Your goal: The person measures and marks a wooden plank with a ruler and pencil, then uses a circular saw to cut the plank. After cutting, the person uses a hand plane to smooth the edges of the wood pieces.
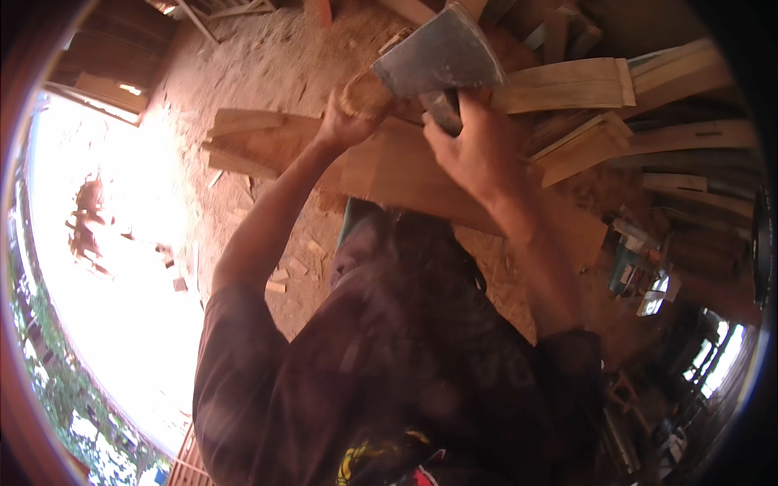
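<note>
My right hand (484, 150) is closed around the short dark handle of a hatchet, whose broad grey blade (438, 57) points up and to the left. My left hand (348, 123) grips a rough-ended block of wood (366, 95). The hatchet's left corner lies right by the top of that block; whether they touch, I cannot tell. Beneath both hands a wide wooden board (397, 172) stretches from left to right in front of my legs. The fingers of my left hand are partly hidden behind the block.
Cut planks (567, 85) lie stacked at the right, several with their ends toward me. A greenish power tool (624, 263) sits at the lower right. Wood chips and offcuts (298, 266) litter the dirt floor (243, 69). Bright daylight floods the left side.
</note>
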Available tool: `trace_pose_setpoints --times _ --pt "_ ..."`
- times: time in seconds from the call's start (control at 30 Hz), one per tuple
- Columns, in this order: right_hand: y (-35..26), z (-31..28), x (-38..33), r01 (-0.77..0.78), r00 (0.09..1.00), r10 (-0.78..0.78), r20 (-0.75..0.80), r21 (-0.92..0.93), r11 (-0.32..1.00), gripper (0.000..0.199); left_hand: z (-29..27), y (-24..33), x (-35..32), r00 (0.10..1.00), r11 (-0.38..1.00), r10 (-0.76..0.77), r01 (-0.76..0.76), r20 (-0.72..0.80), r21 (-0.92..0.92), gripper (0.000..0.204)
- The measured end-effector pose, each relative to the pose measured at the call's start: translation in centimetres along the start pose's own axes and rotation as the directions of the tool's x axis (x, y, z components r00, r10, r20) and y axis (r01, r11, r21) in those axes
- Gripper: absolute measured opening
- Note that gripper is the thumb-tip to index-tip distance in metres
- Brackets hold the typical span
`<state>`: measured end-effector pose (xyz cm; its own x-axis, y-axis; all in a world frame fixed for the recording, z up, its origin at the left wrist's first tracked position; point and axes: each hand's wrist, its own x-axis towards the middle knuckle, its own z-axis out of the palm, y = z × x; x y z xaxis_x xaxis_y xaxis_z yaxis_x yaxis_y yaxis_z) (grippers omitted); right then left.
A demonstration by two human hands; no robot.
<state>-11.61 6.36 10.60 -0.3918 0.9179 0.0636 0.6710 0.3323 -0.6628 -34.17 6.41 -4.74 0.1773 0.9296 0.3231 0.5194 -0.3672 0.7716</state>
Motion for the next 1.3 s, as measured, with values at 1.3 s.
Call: trace_pose_setpoints --times 1.3 --pt "17.6 -0.4 -19.6 -0.654 0.69 0.72 0.076 0.491 0.575 0.029 -8.4 9.8 0.2 0.664 0.828 -0.545 0.329 -0.511 -0.454 0.04"
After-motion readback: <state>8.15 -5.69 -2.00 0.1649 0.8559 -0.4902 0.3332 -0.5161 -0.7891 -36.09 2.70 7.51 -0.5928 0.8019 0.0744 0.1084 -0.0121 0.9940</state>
